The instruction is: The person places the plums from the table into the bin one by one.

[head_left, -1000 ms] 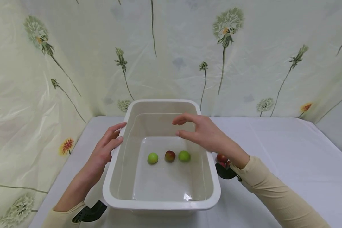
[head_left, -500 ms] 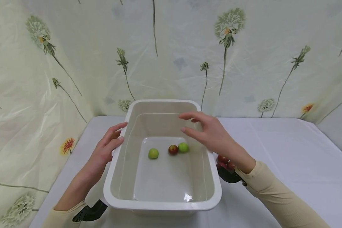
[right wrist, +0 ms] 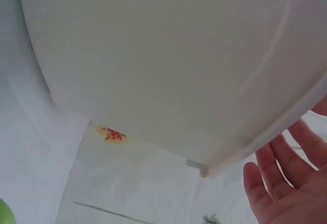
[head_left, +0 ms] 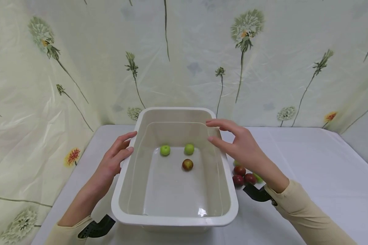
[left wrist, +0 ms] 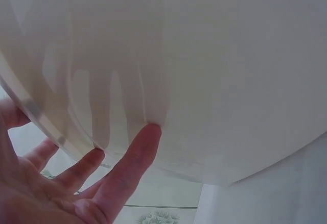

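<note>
A deep white plastic basin [head_left: 174, 220] stands in front of me in the head view. Inside it are two small green apples [head_left: 165, 150] near the far end and a red-and-green apple [head_left: 187, 165] closer to me. My left hand [head_left: 108, 161] rests against the basin's left rim; in the left wrist view its nearly straight fingers [left wrist: 130, 168] touch the outer wall below the rim. Over the right rim hovers my right hand [head_left: 245, 146], thumb and fingers spread with nothing between them.
Right of the basin, several red fruits [head_left: 240, 170] sit with green ones [head_left: 258, 177], partly hidden by my right forearm. White cloth [head_left: 300, 160] covers the table. A flower-printed sheet [head_left: 184, 51] hangs behind it.
My right hand has drawn back rightward from above the basin. Inside, the green apples have rolled toward the far end, and the red-and-green one shifted slightly. My left hand stays put.
</note>
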A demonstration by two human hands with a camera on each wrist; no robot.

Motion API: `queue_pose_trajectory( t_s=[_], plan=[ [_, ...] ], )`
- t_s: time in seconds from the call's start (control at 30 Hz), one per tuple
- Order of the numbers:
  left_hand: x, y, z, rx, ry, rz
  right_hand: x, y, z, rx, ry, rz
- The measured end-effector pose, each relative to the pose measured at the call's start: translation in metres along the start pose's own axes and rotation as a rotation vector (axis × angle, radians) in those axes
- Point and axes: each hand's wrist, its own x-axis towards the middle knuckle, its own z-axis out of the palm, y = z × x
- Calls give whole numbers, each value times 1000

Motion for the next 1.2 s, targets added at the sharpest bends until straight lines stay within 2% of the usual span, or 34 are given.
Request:
queue_pose_trajectory(
  t_s=[0.33, 0.7, 1.2],
  plan=[
    [-1, -1, 0, 0, 5, 6, -13, 12, -13, -23, 39, 38],
    [1, -2, 0, -7, -2, 7, -31, 25, -29, -74, 71, 133],
    [2, -2, 0, -15, 4, -15, -61, 49, -40, -62, 91, 278]
  ],
)
